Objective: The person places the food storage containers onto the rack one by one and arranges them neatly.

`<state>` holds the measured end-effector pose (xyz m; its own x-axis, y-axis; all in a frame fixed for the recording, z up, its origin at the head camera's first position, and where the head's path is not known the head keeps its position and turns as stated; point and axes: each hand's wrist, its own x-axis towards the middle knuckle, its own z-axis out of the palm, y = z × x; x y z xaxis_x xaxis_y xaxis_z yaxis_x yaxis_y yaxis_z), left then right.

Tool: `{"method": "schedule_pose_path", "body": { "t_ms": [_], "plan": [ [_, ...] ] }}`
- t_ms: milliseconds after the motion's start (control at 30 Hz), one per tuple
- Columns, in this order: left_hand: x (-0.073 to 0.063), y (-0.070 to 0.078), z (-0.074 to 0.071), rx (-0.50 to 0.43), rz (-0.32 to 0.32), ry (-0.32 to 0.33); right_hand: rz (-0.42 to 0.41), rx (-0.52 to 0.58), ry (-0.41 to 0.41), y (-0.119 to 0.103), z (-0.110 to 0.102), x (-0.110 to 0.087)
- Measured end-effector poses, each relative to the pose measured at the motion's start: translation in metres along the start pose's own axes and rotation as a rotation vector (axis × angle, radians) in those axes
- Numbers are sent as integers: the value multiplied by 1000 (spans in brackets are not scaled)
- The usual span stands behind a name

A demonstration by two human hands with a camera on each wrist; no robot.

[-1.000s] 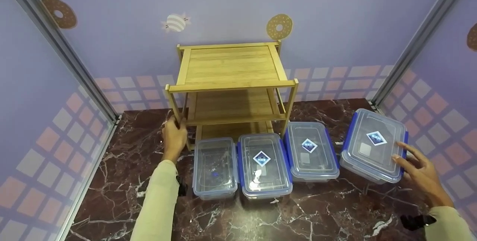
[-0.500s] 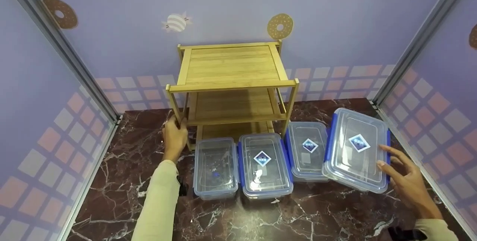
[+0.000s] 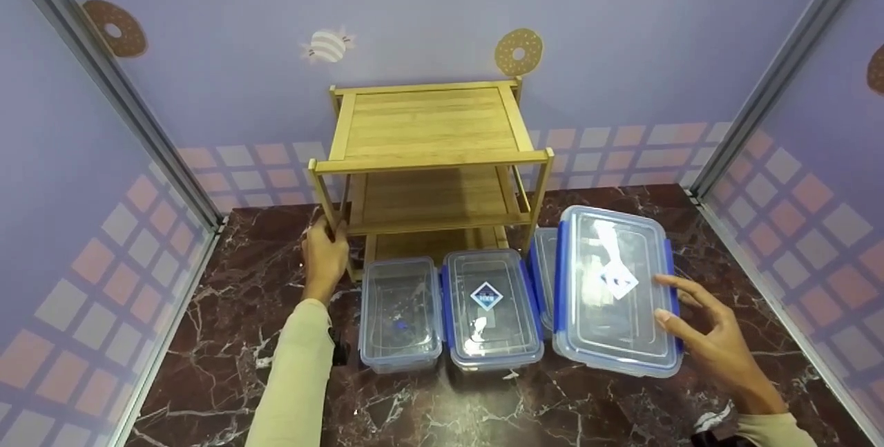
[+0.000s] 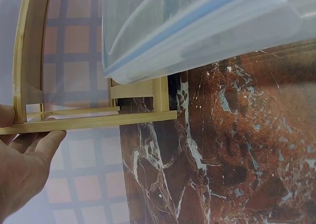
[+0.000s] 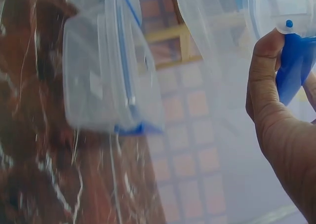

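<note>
My right hand (image 3: 718, 347) grips a clear plastic food container (image 3: 601, 319) by its right side, fingers on the lid and thumb near the edge. The container is tilted and held above the marble surface, partly covering another lidded container (image 3: 545, 267). In the right wrist view, fingers curl round its blue side clip (image 5: 291, 76). My left hand (image 3: 324, 257) holds the left front post of a three-tier wooden shelf (image 3: 428, 122). The left wrist view shows fingers and thumb round that post (image 4: 94, 121).
Two more lidded containers stand before the shelf: one without visible blue clips (image 3: 400, 316) on the left, one with blue clips (image 3: 490, 322) beside it. They rest on a dark red marble surface (image 3: 469, 412). Patterned walls (image 3: 428, 18) enclose the back and sides.
My right hand has carried the container leftward and slightly toward me, from the right side to over the third container. My left hand stays on the shelf post.
</note>
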<state>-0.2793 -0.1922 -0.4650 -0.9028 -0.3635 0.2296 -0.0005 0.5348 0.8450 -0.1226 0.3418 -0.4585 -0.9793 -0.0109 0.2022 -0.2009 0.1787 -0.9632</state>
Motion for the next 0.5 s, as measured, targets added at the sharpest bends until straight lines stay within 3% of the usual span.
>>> {"method": "schedule_pose_path", "body": {
  "t_ms": [167,300,500],
  "plan": [
    [0,-1,0,-12,-2,-6,-70,24,-81,-13,19,1],
    [0,-1,0,-18,7,-7,-64,38,-117,-27,37,3],
    [1,0,1,-1,13,5,-96,65,-235,-43,59,10]
  ]
}}
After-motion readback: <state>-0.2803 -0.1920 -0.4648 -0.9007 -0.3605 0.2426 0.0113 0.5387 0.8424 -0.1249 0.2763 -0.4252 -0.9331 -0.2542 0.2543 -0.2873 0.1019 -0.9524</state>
